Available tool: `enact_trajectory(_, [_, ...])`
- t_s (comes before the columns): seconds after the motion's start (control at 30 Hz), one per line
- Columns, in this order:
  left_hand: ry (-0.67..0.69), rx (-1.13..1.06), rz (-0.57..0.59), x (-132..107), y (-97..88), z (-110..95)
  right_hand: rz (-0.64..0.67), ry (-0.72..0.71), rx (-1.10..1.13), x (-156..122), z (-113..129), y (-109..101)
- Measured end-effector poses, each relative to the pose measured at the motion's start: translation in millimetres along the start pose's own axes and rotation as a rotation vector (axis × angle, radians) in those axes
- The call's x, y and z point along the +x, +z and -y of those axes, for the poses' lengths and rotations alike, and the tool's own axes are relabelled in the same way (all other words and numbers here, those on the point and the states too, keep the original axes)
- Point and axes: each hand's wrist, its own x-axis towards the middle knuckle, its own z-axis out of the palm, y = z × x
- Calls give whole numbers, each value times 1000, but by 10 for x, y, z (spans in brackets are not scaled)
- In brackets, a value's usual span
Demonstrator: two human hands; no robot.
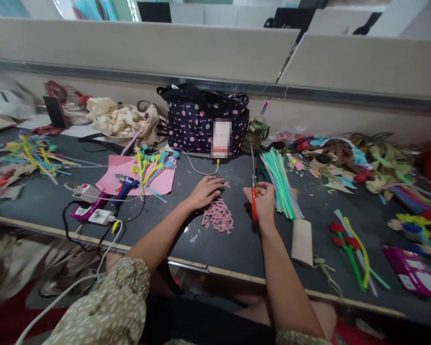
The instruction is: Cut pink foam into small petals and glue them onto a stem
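Small pink cut pieces (218, 216) lie in a loose pile on the dark table in front of me. Just above the pile, my left hand (207, 191) rests palm down with its fingers stretched out, close to one stray pink piece (226, 184). My right hand (265, 201) grips a pair of scissors (254, 203) by the red handles, to the right of the pile. The scissor blades point away from me, toward the back of the table. A bundle of green and purple pipe cleaners (280, 184) lies right beside my right hand.
A blue glue gun (125, 188) and pink sheet (111, 175) lie left, near a power strip (89, 208) and cables. Behind stand a dotted bag (190, 124), propped phone (221, 139) and jar (257, 129). Right are a beige block (302, 242) and red pipe-cleaner flowers (345, 235).
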Motion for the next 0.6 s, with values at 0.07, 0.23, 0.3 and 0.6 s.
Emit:
enact_trajectory(0.07, [1, -29, 5, 2, 34, 1, -22, 11, 12, 6, -5, 15])
enact_trajectory(0.23, [-12, 26, 49, -22, 60, 4, -21, 61, -4, 14, 0, 18])
enact_trajectory(0.3, [-6, 89, 84, -27, 51, -10, 10, 92, -74, 9, 6, -3])
enact_trajectory(0.6, [-92, -46, -36, -22, 23, -30, 104, -46, -374, -10, -78, -42])
